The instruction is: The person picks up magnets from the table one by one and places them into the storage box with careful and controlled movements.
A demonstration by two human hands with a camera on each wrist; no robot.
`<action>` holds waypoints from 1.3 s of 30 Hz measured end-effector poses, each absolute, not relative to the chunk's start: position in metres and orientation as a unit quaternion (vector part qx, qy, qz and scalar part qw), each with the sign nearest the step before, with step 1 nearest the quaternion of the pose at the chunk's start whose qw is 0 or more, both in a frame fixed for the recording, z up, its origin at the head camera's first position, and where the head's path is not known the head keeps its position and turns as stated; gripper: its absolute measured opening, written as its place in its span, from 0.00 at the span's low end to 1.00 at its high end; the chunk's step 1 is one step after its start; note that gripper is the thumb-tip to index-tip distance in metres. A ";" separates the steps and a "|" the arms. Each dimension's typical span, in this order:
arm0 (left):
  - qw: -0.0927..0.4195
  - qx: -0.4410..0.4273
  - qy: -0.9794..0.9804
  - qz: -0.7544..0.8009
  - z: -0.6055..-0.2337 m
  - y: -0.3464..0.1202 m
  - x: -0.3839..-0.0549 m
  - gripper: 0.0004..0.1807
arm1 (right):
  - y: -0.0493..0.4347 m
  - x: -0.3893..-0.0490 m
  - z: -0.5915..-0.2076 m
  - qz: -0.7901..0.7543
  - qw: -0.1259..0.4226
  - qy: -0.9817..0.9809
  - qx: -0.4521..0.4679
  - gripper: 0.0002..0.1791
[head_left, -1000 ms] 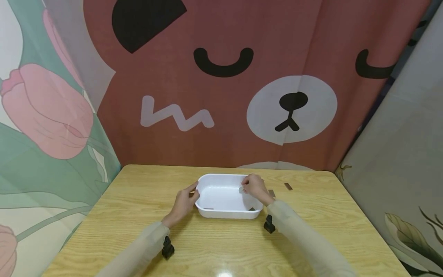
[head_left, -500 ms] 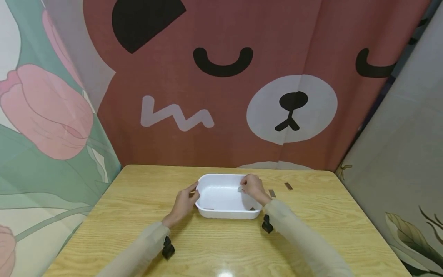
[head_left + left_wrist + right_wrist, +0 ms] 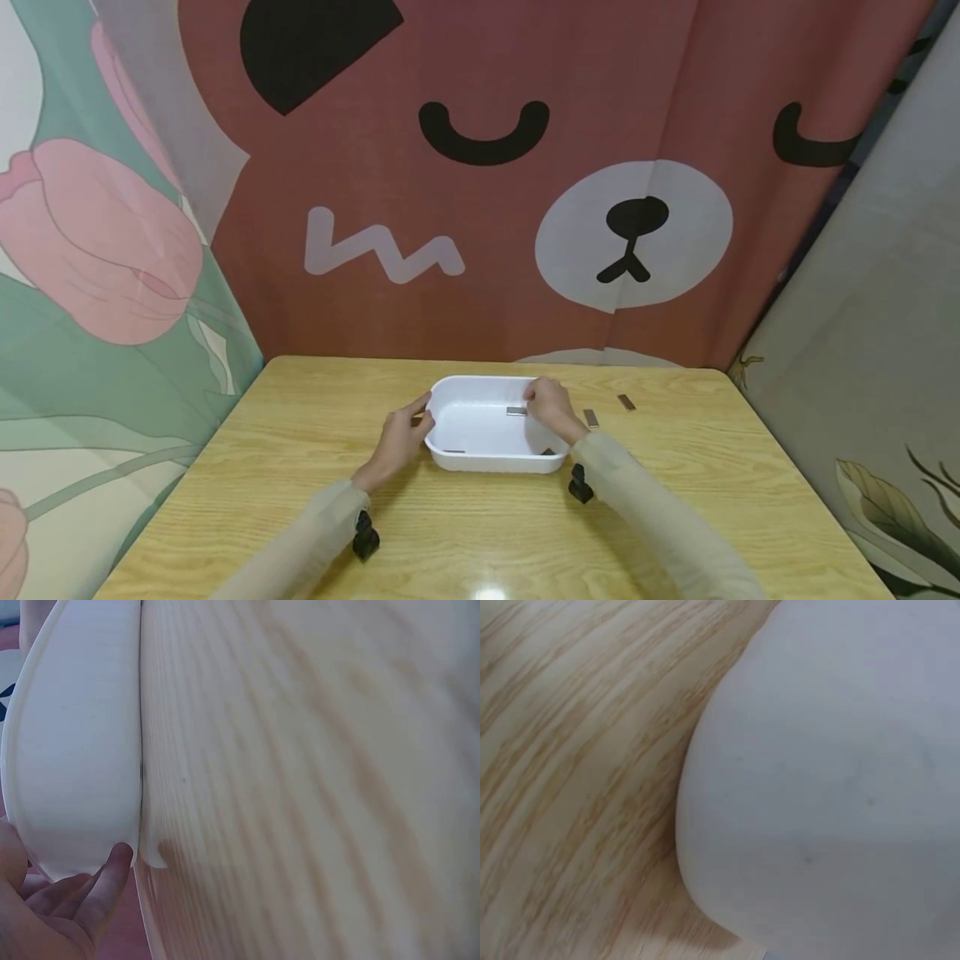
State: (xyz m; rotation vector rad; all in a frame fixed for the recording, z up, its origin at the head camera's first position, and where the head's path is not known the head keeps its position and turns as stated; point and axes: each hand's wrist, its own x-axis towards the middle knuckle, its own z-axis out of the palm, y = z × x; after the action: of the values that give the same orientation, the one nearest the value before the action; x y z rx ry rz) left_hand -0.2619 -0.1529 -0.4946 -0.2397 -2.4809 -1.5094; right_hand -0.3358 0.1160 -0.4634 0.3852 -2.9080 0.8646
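Note:
A white plastic tray (image 3: 480, 465) sits on the wooden table. My left hand (image 3: 396, 442) grips its left end, thumb at the rim; in the left wrist view, the left hand's fingers (image 3: 112, 889) touch the outer wall. Over the tray's right end is my right hand (image 3: 551, 406), fingers bent. A small flat silvery-grey rectangular piece (image 3: 516, 411) shows right beside its fingertips; whether they still pinch it cannot be made out. Dark pieces show inside the tray at the front left (image 3: 453, 452) and front right (image 3: 548, 452). The right wrist view has only the tray's wall (image 3: 817, 787) and table.
Two small brown rectangular pieces lie on the table right of the tray, one close to the right wrist (image 3: 591, 418) and another farther back (image 3: 626, 402). Printed curtains (image 3: 480, 317) hang behind the table and along both sides.
The small piece at my right fingertips has turned from tilted to level and shows more of its face, slightly to the left. My left hand and the tray stay nearly still.

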 end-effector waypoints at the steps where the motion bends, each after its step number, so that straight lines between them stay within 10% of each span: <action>1: 0.114 -0.083 -0.846 -0.515 -0.494 -0.153 -0.262 0.25 | 0.116 -0.336 -0.463 0.283 0.042 -0.950 0.126 0.13; 39: 0.104 -0.076 -0.845 -0.520 -0.495 -0.152 -0.261 0.26 | 0.139 -0.335 -0.454 0.406 0.013 -0.900 0.159 0.07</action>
State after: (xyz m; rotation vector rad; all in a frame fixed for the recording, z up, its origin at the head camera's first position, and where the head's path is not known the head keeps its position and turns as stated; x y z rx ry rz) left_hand -0.2611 -0.1519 -0.4952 -0.2251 -2.4908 -1.5324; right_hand -0.3350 0.1386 -0.4538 0.4953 -2.8050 1.2644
